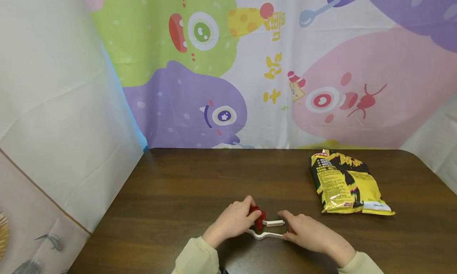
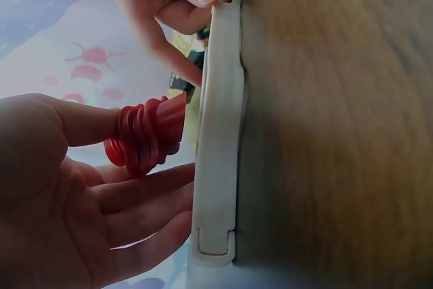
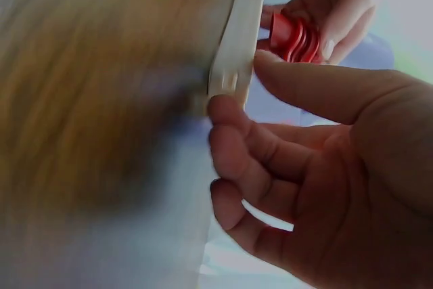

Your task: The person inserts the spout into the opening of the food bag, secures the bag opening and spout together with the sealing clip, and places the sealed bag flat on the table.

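Observation:
A white bag clip (image 1: 262, 235) is spread apart, its two long arms separated just above the dark table. Its short upper arm (image 1: 275, 223) points to the right. Between the arms is a red ridged spout cap (image 1: 260, 217), which flares at one side in the left wrist view. My left hand (image 1: 233, 219) pinches this red cap between thumb and fingers, its other fingers lying along the white strip (image 2: 220, 133). At the right end of the clip, my right hand (image 1: 308, 231) pinches the lower arm between thumb and fingertips.
A yellow and black snack bag (image 1: 351, 186) lies puffed up at the table's back right. Behind the brown table (image 1: 200, 175) hangs a curtain (image 1: 260, 68) printed with cartoon monsters. A pale cloth wall (image 1: 64, 87) runs along the left side.

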A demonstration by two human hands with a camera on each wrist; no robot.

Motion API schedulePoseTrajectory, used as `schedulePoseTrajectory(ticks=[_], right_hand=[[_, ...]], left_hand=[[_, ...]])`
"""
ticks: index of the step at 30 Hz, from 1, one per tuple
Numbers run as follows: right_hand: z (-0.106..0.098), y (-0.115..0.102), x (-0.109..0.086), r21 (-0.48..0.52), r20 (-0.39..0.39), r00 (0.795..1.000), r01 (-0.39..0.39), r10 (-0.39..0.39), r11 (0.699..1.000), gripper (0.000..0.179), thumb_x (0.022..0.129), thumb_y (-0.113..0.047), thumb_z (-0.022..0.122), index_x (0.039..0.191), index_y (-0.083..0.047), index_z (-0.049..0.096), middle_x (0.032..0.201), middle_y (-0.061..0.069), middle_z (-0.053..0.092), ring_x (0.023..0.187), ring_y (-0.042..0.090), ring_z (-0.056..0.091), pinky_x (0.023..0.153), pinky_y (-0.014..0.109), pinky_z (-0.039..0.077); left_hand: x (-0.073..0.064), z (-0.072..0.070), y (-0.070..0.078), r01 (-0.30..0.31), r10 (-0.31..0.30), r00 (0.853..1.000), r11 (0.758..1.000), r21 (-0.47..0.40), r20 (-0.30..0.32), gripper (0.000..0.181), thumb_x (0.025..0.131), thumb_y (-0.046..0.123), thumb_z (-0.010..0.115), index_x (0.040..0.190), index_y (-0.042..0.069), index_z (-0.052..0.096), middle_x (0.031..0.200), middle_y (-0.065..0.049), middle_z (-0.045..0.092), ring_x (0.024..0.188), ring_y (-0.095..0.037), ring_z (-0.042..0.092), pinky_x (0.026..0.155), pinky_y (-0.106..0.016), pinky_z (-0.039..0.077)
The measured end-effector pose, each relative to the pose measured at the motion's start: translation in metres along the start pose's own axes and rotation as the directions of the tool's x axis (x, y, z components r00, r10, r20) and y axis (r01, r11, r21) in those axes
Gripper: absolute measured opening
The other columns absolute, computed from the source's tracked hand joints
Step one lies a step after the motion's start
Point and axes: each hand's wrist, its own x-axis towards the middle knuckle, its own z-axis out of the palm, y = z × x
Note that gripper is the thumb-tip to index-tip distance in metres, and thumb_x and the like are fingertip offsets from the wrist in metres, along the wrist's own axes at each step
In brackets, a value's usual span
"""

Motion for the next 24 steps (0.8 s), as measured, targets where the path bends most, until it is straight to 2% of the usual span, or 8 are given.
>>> schedulePoseTrajectory(ticks=[4,8,11,14,17,19,21,24], right_hand=[[-0.007,0.004,-0.004,-0.037,-0.059,0.998,0.006,-0.008,0.999,0.045,0.087,-0.025,0.060,0.124,-0.002,0.047,0.065,-0.013,0.050,0.052,-0.001,0.043,0.050,0.021,0.037],[-0.015,0.008,-0.008,-0.072,-0.121,0.992,-0.041,0.032,0.997,0.039,0.089,-0.025,0.057,0.122,-0.005,0.051,0.065,-0.012,0.049,0.051,0.000,0.041,0.049,0.021,0.036],[-0.022,0.011,-0.011,-0.100,-0.196,0.979,-0.084,0.063,0.991,0.035,0.089,-0.024,0.057,0.119,-0.006,0.055,0.066,-0.012,0.047,0.052,0.001,0.040,0.050,0.021,0.035],[-0.027,0.013,-0.014,-0.149,-0.326,0.943,-0.125,0.071,0.981,0.028,0.088,-0.021,0.059,0.112,-0.009,0.059,0.065,-0.011,0.048,0.053,0.001,0.040,0.051,0.022,0.034],[-0.033,0.017,-0.018,-0.171,-0.462,0.884,-0.173,0.077,0.970,0.019,0.086,-0.019,0.061,0.104,-0.011,0.063,0.070,-0.010,0.054,0.058,0.003,0.044,0.053,0.024,0.037],[-0.036,0.020,-0.020,-0.167,-0.519,0.851,-0.197,0.084,0.966,0.015,0.085,-0.017,0.062,0.099,-0.012,0.064,0.074,-0.008,0.058,0.061,0.005,0.046,0.054,0.025,0.038],[-0.040,0.022,-0.022,-0.159,-0.549,0.830,-0.213,0.093,0.964,0.012,0.085,-0.017,0.062,0.096,-0.012,0.064,0.079,-0.006,0.061,0.063,0.006,0.048,0.055,0.027,0.039],[-0.044,0.027,-0.024,-0.164,-0.573,0.815,-0.220,0.089,0.962,0.010,0.086,-0.016,0.061,0.094,-0.012,0.065,0.081,-0.003,0.063,0.063,0.008,0.049,0.055,0.029,0.039]], left_hand=[[0.001,-0.003,0.000,-0.004,0.004,0.999,1.000,0.004,-0.047,0.020,0.089,0.034,0.055,0.090,0.014,0.053,0.070,0.007,0.057,0.055,-0.005,0.049,0.051,-0.022,0.039],[0.004,-0.006,0.000,-0.024,0.024,0.996,1.000,-0.006,-0.089,0.021,0.088,0.035,0.057,0.086,0.015,0.054,0.075,0.007,0.055,0.062,-0.007,0.047,0.055,-0.021,0.038],[0.005,-0.007,0.000,-0.037,0.036,0.992,0.999,-0.010,-0.119,0.020,0.086,0.035,0.058,0.085,0.015,0.055,0.076,0.007,0.051,0.065,-0.008,0.045,0.057,-0.021,0.038],[0.006,-0.008,-0.001,-0.038,0.035,0.989,0.999,-0.017,-0.147,0.018,0.085,0.033,0.060,0.086,0.015,0.056,0.077,0.006,0.051,0.066,-0.009,0.045,0.057,-0.021,0.038],[0.007,-0.009,-0.002,-0.039,0.033,0.986,0.999,-0.034,-0.163,0.017,0.085,0.032,0.060,0.084,0.016,0.056,0.075,0.006,0.050,0.065,-0.009,0.045,0.057,-0.021,0.038],[0.007,-0.010,-0.003,-0.039,0.032,0.985,0.998,-0.042,-0.168,0.016,0.085,0.032,0.060,0.084,0.016,0.056,0.074,0.007,0.049,0.065,-0.009,0.045,0.057,-0.021,0.037],[0.007,-0.011,-0.004,-0.040,0.031,0.984,0.998,-0.047,-0.175,0.015,0.085,0.031,0.060,0.084,0.016,0.057,0.073,0.007,0.049,0.066,-0.009,0.045,0.058,-0.021,0.037],[0.008,-0.011,-0.004,-0.038,0.029,0.982,0.998,-0.044,-0.186,0.014,0.084,0.030,0.060,0.085,0.016,0.057,0.074,0.008,0.049,0.067,-0.009,0.045,0.059,-0.021,0.038]])
